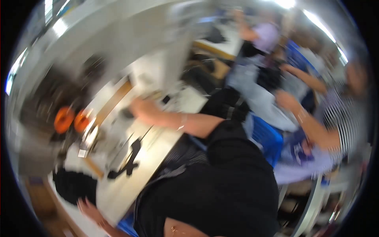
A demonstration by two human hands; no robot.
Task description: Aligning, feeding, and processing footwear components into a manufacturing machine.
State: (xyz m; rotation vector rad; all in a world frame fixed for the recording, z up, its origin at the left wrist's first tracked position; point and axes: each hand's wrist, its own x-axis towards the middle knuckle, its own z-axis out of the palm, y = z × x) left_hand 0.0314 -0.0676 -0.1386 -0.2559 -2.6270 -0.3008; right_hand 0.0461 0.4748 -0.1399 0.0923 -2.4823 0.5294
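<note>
The black cloth (75,185) near you is a dark, bunched heap with a ragged outline, lying at the left end of the pale tabletop (114,201). A separate black strip (133,156), narrow and branching at its lower end, lies further right, between your two arms. Your left grip (91,211) is spread, fingers extended at the near edge of the heap; you cannot tell whether they press on it. Your right grip (141,110) reaches across the tabletop beside the white machine (150,73), too blurred to tell whether it pinches anything.
</note>
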